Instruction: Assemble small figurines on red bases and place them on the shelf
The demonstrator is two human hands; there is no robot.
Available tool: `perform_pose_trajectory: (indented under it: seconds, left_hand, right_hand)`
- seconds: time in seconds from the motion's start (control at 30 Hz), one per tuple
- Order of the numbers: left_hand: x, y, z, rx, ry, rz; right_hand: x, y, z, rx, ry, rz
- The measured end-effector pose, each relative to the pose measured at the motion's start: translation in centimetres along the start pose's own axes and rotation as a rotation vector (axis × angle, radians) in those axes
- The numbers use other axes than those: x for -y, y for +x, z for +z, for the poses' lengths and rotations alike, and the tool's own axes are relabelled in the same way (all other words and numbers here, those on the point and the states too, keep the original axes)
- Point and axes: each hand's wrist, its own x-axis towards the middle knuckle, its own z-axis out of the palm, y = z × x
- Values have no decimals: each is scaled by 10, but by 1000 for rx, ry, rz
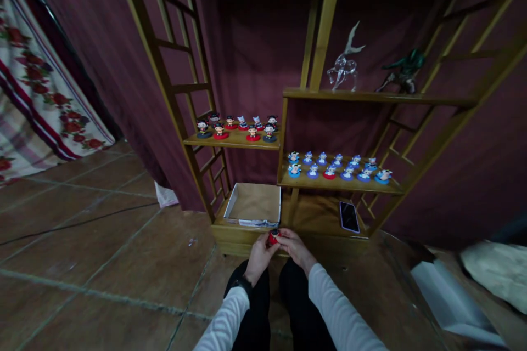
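Observation:
Between my two hands, just in front of the shelf's bottom ledge, is a small red figurine (274,237) with a dark head. My left hand (261,255) wraps its fingers round one side of it. From the other side my right hand (294,245) grips it with the fingertips. My fingers hide part of the figurine. Right behind my hands, an open shallow cardboard box (255,203) rests on the bottom board. Small figurines on red and dark bases (220,131) stand in two rows on the upper left shelf. More figurines, mostly blue and white (348,173), fill the right shelf.
A phone (349,216) lies on the bottom board at right. Higher up stand a clear deer statue (345,68) and a dark crouching statue (405,71). A wooden post (327,22) divides the upper unit. A grey-white box (453,296) sits on the floor at right.

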Motion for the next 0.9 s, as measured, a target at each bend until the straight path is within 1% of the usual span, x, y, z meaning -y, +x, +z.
perform_pose_trajectory:
  seconds: [0.1, 0.27, 0.4, 0.6, 0.7, 0.8, 0.9]
  left_hand:
    - [1, 0, 3, 2, -31, -27]
    - [-9, -5, 6, -26, -36, -76]
    - [-14, -9, 6, -27, -76, -134]
    - [-18, -8, 5, -75, -220, -220]
    - [-20, -9, 2, -90, -312, -246]
    - [-19, -9, -2, -87, -386, -239]
    - [-18, -5, -13, -114, -395, -227]
  right_hand:
    - [-1, -2, 2, -21, -15, -7]
    - [0, -5, 2, -31, -49, 2]
    - [2, -9, 1, -1, -45, 4]
    - [4, -17, -1, 59, -30, -16]
    - [4, -20, 0, 75, 3, -27]
    - [3, -21, 1, 105, 28, -28]
    - [2, -19, 1, 105, 58, -38]
